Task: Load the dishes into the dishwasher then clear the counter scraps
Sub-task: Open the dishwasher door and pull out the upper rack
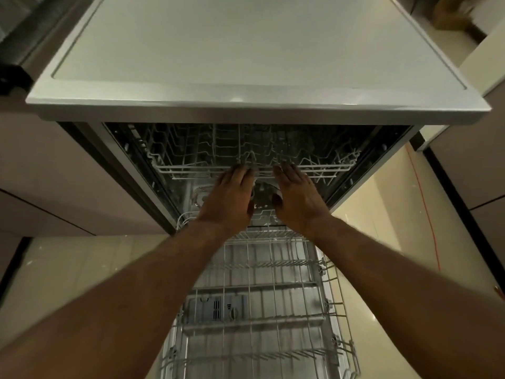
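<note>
Reaching for the upper rack (191, 168) of an open dishwasher (257, 108)
From left: left hand (232, 192) and right hand (296, 192) side by side, fingers straight, tips on the empty rack's front rail; below the forearms, lower rack (273, 269) pulled out, also empty

The top (246, 50) lies at 12 o'clock, over the upper rack (191, 167), which sits inside the dishwasher (364, 170). Both hands touch that rack's front rail, left hand (232, 195) at 9 o'clock of right hand (297, 196). At 6 o'clock the lower rack (273, 269) lies over the door's dispenser (216, 307)
</note>
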